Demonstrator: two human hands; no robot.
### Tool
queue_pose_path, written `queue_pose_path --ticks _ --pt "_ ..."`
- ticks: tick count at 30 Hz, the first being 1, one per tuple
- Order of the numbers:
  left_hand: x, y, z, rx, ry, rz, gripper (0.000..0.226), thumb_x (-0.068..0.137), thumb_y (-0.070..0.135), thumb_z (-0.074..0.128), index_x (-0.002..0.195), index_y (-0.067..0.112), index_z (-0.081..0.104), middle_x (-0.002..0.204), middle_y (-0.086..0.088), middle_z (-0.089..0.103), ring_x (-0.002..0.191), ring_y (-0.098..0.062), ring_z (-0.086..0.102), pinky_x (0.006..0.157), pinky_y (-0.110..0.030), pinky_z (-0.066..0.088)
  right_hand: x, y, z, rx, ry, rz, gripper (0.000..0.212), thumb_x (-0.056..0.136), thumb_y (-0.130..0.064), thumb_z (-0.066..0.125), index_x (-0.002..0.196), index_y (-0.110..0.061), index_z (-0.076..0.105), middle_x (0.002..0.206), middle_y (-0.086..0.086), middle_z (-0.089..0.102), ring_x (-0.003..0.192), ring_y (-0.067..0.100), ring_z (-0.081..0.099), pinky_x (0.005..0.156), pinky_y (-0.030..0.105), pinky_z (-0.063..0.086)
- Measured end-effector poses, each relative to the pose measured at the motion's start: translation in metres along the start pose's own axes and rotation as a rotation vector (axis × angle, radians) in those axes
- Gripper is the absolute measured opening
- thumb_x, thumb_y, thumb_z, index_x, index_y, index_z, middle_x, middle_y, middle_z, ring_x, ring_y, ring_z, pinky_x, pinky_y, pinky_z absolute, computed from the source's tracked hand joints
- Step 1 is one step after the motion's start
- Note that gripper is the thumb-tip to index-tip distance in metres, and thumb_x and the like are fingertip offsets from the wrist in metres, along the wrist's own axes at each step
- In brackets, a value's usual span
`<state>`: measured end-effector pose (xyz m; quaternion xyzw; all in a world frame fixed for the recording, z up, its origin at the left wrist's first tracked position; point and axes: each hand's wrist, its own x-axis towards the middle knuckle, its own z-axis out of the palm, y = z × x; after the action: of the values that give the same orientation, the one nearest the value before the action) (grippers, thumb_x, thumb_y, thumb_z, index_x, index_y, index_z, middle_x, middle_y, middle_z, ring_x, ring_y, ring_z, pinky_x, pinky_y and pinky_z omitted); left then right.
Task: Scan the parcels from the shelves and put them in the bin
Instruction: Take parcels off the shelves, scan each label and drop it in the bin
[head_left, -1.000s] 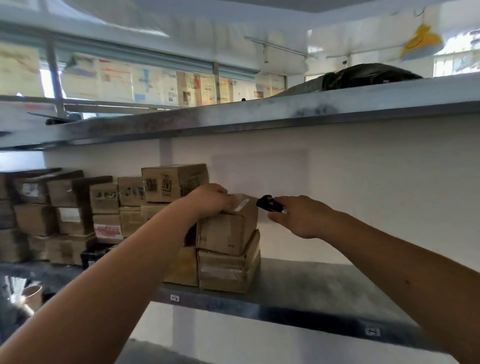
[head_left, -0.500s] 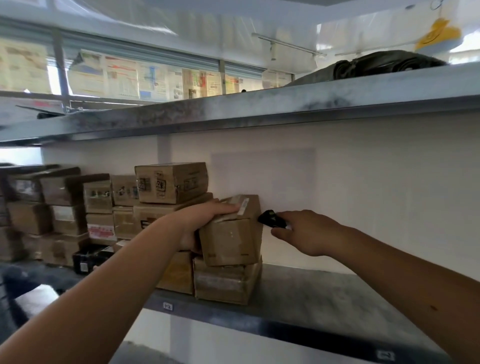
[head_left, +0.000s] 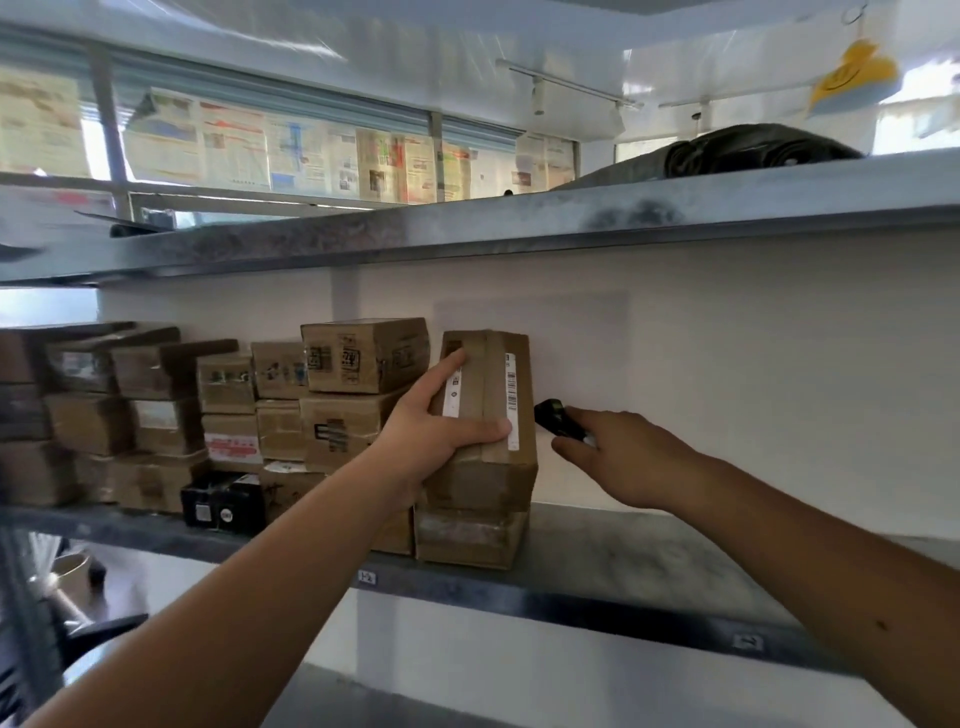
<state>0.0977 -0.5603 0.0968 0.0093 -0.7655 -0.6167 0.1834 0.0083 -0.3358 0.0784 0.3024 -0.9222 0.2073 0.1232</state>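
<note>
While your left hand (head_left: 441, 441) grips the parcel (head_left: 488, 415), tipped up on another box (head_left: 467, 538) on the shelf (head_left: 623, 566), your right hand (head_left: 623, 457) holds the scanner (head_left: 556, 421) just beside its barcode label (head_left: 511, 400).

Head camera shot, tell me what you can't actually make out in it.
- Barcode label on the tilted parcel: bars show, print too small to read.
- Scanner: mostly covered by the right hand, so its shape is unclear.
- Bin: not in the head view.
- Parcel's back face: turned toward the wall, partly under the left hand.
- Left parcel stack: blurred, cut by the frame edge.
</note>
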Motion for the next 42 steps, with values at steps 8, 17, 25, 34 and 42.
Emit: queue_pose_path --ticks 8,17,25,34,42 --pt "-0.060 -0.002 0.002 0.032 0.013 0.097 0.090 0.077 0.026 0.092 0.143 0.059 0.039 0.136 0.011 0.041 0.120 -0.021 0.051 0.085 -0.035 0.057 -0.073 -0.028 0.000 0.078 0.045 0.099 0.049 0.106 -0.053 0.046 0.152 -0.035 0.045 0.136 0.002 0.066 0.109 0.021 0.064 0.092 0.038 0.055" --pt "-0.142 -0.047 0.019 -0.099 -0.067 0.009 0.097 0.073 0.018 0.095 0.139 0.066 0.043 0.135 0.013 0.046 0.119 -0.022 0.056 0.090 -0.050 0.062 -0.198 -0.051 0.018 0.064 -0.012 0.266 0.048 0.106 -0.059 0.041 0.152 -0.045 0.043 0.143 -0.004 0.061 0.109 0.016 0.061 0.084 0.033 0.049" --pt "-0.206 -0.109 0.027 0.125 -0.083 0.099 0.105 0.069 0.035 0.096 0.149 0.060 0.032 0.146 0.012 0.035 0.132 -0.016 0.043 0.107 -0.047 0.051 -0.286 -0.058 0.042 0.162 -0.120 0.381 0.053 0.107 -0.054 0.044 0.158 -0.043 0.034 0.144 0.000 0.059 0.112 0.015 0.058 0.091 0.030 0.047" --pt "-0.254 -0.158 0.045 0.292 -0.077 0.148 0.105 0.072 0.037 0.095 0.136 0.078 0.023 0.161 0.019 0.012 0.150 -0.021 0.024 0.120 -0.055 0.038 -0.353 -0.058 0.062 0.127 -0.313 0.461 0.051 0.105 -0.057 0.047 0.155 -0.048 0.038 0.116 -0.006 0.066 0.084 0.011 0.064 0.076 0.027 0.052" --pt "-0.275 -0.175 0.074 0.418 -0.017 0.170 0.107 0.074 0.037 0.094 0.140 0.079 0.020 0.166 0.019 0.004 0.156 -0.027 0.012 0.121 -0.059 0.032 -0.392 -0.047 0.059 0.052 -0.509 0.447 0.052 0.103 -0.060 0.047 0.154 -0.048 0.040 0.097 -0.006 0.069 0.082 0.016 0.065 0.072 0.033 0.052"
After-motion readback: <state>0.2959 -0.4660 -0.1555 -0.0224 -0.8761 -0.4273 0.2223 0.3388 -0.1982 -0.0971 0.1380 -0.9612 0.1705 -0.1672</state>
